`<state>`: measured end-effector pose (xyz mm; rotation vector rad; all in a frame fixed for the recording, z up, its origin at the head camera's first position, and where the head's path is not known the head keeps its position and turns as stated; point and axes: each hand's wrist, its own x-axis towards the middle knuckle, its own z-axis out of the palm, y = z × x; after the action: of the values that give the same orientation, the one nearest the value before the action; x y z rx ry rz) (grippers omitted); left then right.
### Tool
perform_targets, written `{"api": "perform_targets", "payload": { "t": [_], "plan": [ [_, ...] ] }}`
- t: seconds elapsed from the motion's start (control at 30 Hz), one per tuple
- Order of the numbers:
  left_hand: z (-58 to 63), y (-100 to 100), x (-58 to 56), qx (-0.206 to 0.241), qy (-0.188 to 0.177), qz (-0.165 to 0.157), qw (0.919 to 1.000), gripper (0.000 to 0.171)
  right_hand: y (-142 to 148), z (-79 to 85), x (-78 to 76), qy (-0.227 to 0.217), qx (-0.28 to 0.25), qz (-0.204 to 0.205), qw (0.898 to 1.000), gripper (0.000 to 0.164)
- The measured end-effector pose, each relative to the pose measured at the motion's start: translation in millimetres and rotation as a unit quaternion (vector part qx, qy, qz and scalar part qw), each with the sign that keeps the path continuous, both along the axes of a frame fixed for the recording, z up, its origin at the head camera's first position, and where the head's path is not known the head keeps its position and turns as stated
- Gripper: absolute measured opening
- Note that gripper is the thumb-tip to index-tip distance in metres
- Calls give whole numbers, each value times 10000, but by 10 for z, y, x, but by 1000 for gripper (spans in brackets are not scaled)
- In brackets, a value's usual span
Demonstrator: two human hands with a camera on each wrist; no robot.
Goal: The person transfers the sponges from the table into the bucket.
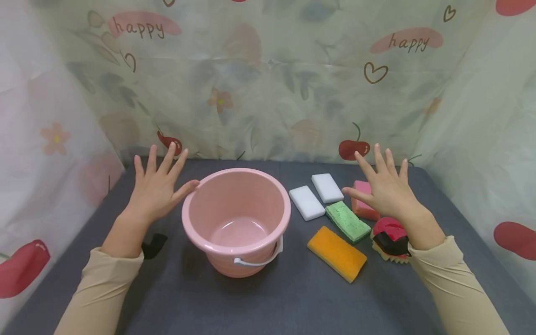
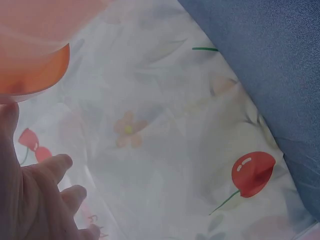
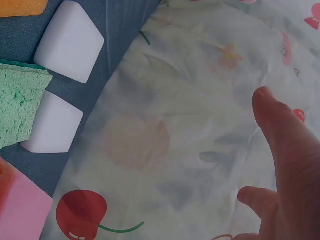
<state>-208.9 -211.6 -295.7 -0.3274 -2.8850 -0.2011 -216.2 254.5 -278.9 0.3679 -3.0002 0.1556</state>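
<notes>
My left hand is raised with fingers spread at the left of a pink bucket, its thumb tip overlapping the rim in the head view. Spread likewise, my right hand hovers over the right side, holding nothing. Beneath and beside it lie a pink sponge block, a green sponge and a round red sponge with a pale scalloped edge, partly hidden by a black wrist strap. Two white sponges and an orange sponge sit between bucket and right hand.
The dark cloth-covered table carries everything. Behind it hangs a printed curtain with cherries and hearts, and similar sheets close off both sides. The bucket's white handle hangs down at its front right.
</notes>
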Motion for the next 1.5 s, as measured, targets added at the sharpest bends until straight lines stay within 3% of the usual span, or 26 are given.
{"api": "perform_targets", "payload": {
  "t": [0.4, 0.6, 0.73, 0.87, 1.03, 1.2, 1.5],
  "plan": [
    [21, -11, 20, 20, -21, -73, 10000, 81, 24, 24, 30, 0, -178, 71, 9998, 94],
    [76, -19, 60, 147, 137, -290, 9994, 77, 62, 44, 63, -98, -732, 173, 9971, 91],
    [116, -33, 102, 507, 326, -608, 9963, 72, 124, 38, 83, -117, -1189, 360, 9922, 85],
    [130, -39, 157, 1356, 369, -1111, 9838, 60, 222, -8, 114, -262, -1511, 518, 9868, 79],
    [111, -50, 235, 2295, 160, -1365, 9636, 48, 358, -102, 162, -448, -1558, 487, 9856, 76],
    [23, -63, 265, 2689, 69, -1656, 9488, 43, 489, -207, 198, -582, -1648, 475, 9835, 75],
    [-117, -38, 281, 3033, -374, -1652, 9377, 45, 706, -428, 215, -1063, -1698, 207, 9795, 86]
  ]
}}
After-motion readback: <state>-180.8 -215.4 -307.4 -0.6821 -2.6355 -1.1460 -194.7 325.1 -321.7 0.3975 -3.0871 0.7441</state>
